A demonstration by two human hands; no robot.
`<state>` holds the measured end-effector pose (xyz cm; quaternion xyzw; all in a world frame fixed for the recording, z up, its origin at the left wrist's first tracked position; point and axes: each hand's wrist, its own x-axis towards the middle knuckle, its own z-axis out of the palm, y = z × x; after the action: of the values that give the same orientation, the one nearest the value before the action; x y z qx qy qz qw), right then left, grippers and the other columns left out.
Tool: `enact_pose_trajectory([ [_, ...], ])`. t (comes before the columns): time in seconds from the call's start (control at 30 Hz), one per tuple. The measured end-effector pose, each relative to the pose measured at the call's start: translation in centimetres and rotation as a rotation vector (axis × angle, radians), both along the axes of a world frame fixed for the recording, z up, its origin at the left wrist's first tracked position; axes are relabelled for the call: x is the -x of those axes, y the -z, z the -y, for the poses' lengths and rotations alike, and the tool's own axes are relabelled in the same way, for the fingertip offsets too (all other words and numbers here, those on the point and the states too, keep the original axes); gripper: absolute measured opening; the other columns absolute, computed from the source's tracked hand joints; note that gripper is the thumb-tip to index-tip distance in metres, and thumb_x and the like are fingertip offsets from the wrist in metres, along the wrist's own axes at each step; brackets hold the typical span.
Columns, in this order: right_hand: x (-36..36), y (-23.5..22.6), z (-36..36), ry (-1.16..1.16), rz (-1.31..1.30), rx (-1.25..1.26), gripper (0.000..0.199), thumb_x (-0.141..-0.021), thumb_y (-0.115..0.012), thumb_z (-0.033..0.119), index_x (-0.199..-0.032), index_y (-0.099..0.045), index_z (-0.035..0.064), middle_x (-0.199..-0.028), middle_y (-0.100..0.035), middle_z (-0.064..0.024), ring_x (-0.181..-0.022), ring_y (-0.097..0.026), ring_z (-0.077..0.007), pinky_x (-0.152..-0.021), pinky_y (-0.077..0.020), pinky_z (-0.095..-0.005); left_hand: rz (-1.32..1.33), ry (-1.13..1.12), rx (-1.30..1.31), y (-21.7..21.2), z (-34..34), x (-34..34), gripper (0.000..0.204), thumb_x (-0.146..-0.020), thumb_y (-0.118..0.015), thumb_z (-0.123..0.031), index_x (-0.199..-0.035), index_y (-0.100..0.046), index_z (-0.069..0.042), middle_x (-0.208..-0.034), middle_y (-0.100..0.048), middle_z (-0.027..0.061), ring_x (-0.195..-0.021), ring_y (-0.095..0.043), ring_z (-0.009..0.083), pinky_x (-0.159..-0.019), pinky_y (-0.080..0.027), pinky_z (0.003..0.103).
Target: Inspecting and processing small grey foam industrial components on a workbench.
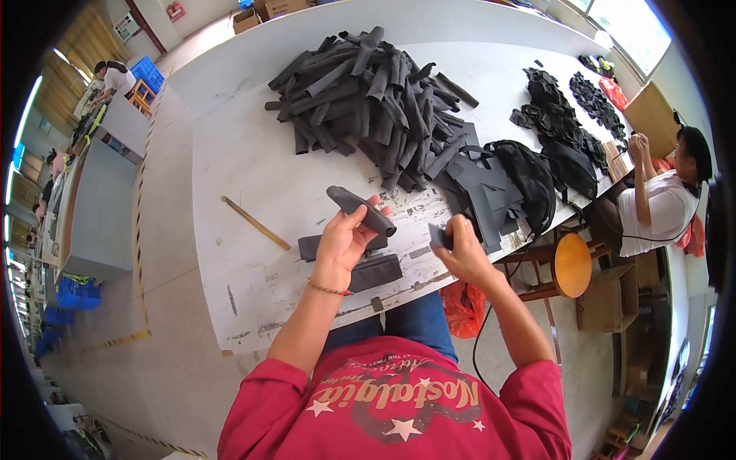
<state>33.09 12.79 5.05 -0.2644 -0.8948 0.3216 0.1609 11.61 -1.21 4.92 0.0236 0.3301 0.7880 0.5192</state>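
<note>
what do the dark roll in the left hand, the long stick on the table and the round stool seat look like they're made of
Dark roll, held in the left hand: looks like matte dark-grey fabric or foam sheet; it curls softly without shine, like the pile behind. Long stick: probably wood or bamboo, pale tan and straight, though it is too thin to be sure. Stool seat: apparently varnished wood, orange-brown with a slight gloss.

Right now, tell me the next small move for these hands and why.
Probably bring the right hand and its small dark piece across to the open end of the rolled dark fabric tube held up by the left hand. The two pieces are apart, raised above the table, facing each other.
</note>
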Motion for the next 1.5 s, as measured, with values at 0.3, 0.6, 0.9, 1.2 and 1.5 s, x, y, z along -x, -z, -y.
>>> enact_pose_trajectory([
  [0.3, -0.6, -2.9, 2.7, -0.179, -0.027, 0.107, 0.039, -0.073, -0.078, 0.016, -0.091, -0.047, 0.0007, -0.092, -0.051, -0.0141, -0.092, -0.048, -0.0304, -0.083, -0.0404, -0.0381, 0.025, -0.037, 0.005, -0.5, -0.1, -0.2, 0.04, -0.091, -0.06, 0.002, -0.124, -0.038, -0.006, -0.117, -0.058, 0.0214, -0.105, -0.063, 0.0407, -0.091, -0.057, 0.047],
  [0.6, 0.9, -5.4, 3.7, 0.007, -0.32, -0.132, 0.04, -0.064, -0.083, 0.01, -0.101, -0.071, 0.0051, -0.095, -0.065, -0.0074, -0.089, -0.056, -0.0252, -0.082, -0.0455, -0.036, -0.001, -0.01, 0.001, -0.2, -0.2, -0.2, 0.038, -0.091, -0.062, -0.001, -0.122, -0.042, -0.014, -0.114, -0.062, 0.02, -0.108, -0.063, 0.0386, -0.088, -0.058, 0.044],
  [0.9, 2.7, -5.5, 4.5, 0.055, -0.381, -0.5, 0.025, -0.066, -0.08, 0.01, -0.09, -0.072, 0.011, -0.084, -0.063, 0.0003, -0.082, -0.056, -0.0207, -0.075, -0.0388, -0.0357, -0.015, 0.064, -0.03, -1.2, -0.1, -1.3, 0.042, -0.093, -0.057, 0.001, -0.128, -0.038, -0.016, -0.119, -0.059, 0.0211, -0.109, -0.063, 0.037, -0.088, -0.058, 0.045],
  [1.2, 3.6, -5.2, 5.3, 0.13, -0.342, -0.691, 0.042, -0.066, -0.081, 0.013, -0.105, -0.067, 0.0088, -0.095, -0.061, -0.0019, -0.088, -0.056, -0.0241, -0.079, -0.0405, -0.0386, -0.141, -0.066, -0.075, -3.0, 0.0, -4.0, 0.079, -0.092, -0.054, 0.006, -0.152, -0.006, -0.015, -0.121, -0.058, 0.0241, -0.109, -0.063, 0.0321, -0.091, -0.057, 0.045],
  [1.5, 5.7, -2.9, 7.8, 0.11, -0.474, -0.37, 0.047, -0.069, -0.081, 0.007, -0.109, -0.057, 0.0028, -0.102, -0.061, -0.0163, -0.091, -0.061, -0.0374, -0.076, -0.0507, -0.0439, -0.169, 0.025, -0.262, -2.4, -0.9, -4.7, 0.045, -0.095, -0.061, -0.014, -0.133, -0.041, -0.001, -0.107, -0.067, 0.016, -0.115, -0.06, 0.0264, -0.103, -0.044, 0.04],
])
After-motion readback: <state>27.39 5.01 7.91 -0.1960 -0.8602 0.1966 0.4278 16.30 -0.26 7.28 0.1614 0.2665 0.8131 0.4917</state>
